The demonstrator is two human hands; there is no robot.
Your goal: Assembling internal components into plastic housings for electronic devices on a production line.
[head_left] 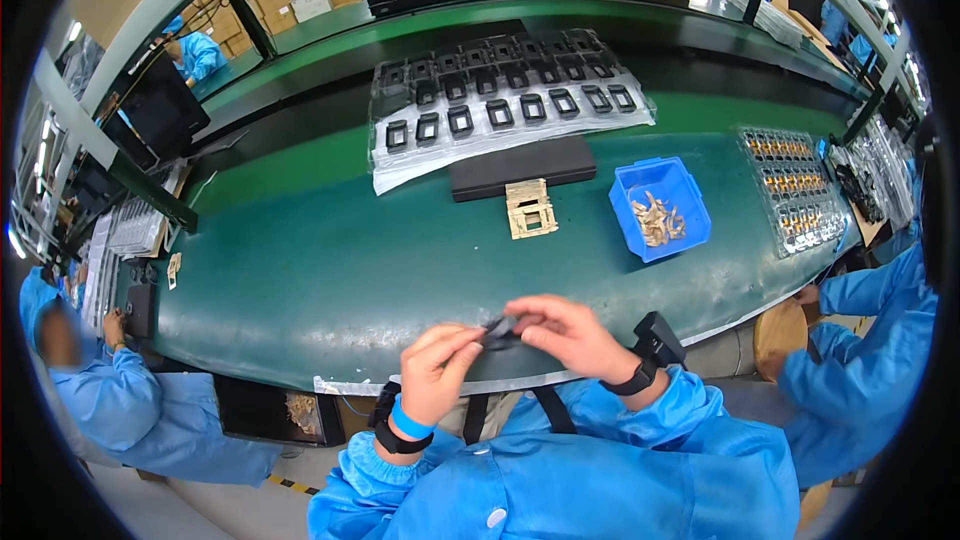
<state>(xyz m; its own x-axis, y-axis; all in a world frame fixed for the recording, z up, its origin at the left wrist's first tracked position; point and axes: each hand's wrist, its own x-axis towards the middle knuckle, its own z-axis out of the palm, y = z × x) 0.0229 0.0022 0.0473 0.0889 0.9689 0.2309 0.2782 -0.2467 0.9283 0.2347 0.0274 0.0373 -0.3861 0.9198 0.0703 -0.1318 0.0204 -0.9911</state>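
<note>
Two hands are met over the near edge of the green bench (330,270), and one small dark part (498,332) is pinched between them. By the left hand (437,372) its left end is gripped with narrowed fingers; by the right hand (566,334) the right end is clasped from above. Its long axis lies roughly left to right. A blue bin (660,208) and a tan frame (530,208) are set well beyond.
</note>
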